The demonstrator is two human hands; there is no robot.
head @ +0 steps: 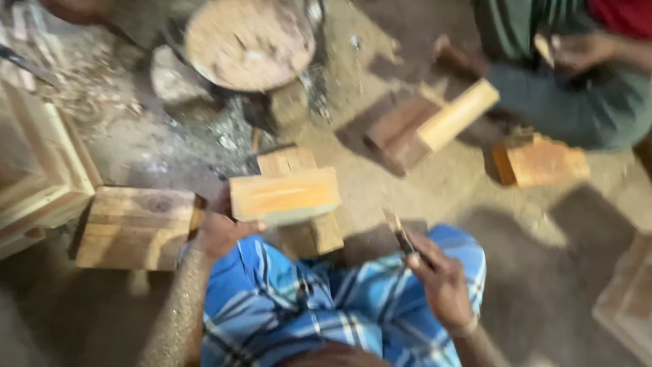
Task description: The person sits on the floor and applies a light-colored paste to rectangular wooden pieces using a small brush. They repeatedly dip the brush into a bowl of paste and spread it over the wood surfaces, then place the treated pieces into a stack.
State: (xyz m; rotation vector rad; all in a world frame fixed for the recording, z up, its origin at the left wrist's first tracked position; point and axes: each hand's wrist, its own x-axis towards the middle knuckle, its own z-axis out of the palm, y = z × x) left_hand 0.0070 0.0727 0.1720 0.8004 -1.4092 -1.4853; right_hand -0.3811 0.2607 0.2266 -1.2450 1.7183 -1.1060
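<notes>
My left hand (221, 231) grips the left end of a pale wooden block (285, 195), which rests on top of another wooden piece (314, 234) on the dirt floor. My right hand (440, 278) is closed on a thin dark tool with a light tip (399, 234), held upright above my knee. My lap is covered by blue checked cloth (319, 299). The picture is blurred.
A wooden box (136, 228) sits to my left, beside a wooden frame (41, 170). A round pan (248, 41) stands at the top. Another person (577, 75) sits at the upper right among wood blocks (456, 114) (540, 162).
</notes>
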